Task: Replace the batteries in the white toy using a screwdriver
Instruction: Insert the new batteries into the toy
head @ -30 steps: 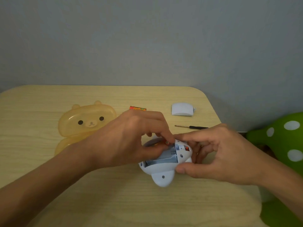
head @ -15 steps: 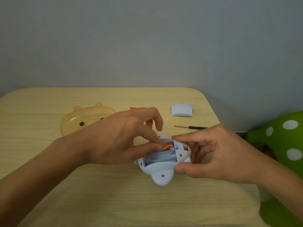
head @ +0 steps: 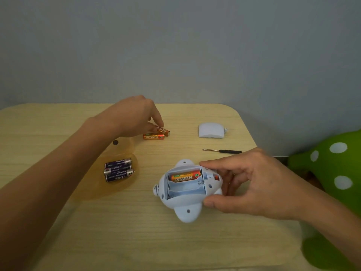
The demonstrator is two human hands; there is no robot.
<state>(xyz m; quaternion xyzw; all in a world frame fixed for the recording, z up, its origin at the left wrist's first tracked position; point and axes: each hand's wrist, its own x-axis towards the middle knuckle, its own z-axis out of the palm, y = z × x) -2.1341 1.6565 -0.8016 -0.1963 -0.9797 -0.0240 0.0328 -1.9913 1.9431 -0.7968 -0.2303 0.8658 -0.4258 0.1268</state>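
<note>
**Currently: 1 battery in the toy, both hands occupied**

Table (head: 58, 122): pale wood grain, rounded corners. Green soft shape (head: 332, 163) with white spots sits at my right edge.

Right hand (head: 259, 184): my thumb is on the near flank and my fingers curl over the far end, gripping the white toy (head: 185, 212). The toy is smooth rounded plastic, underside up, at the table's near right, with its compartment open.

Left hand (head: 132, 118): reached out to the far middle. Thumb and forefinger narrow to a pinch on the angled orange battery (head: 163, 131).

Amber tray (head: 117, 190): translucent, holds 3 purple batteries (head: 118, 170) side by side, touching.

Battery cover (head: 211, 130): 1, white, curved, well apart from the toy.

Orange cells: 3. The seated orange battery (head: 185, 176) fills the farthest bay. The loose orange battery (head: 153, 136) lies flat, just beside the pinched one.

Screwdriver (head: 222, 151): 1, thin metal shaft and black handle, lying between cover and toy.
</note>
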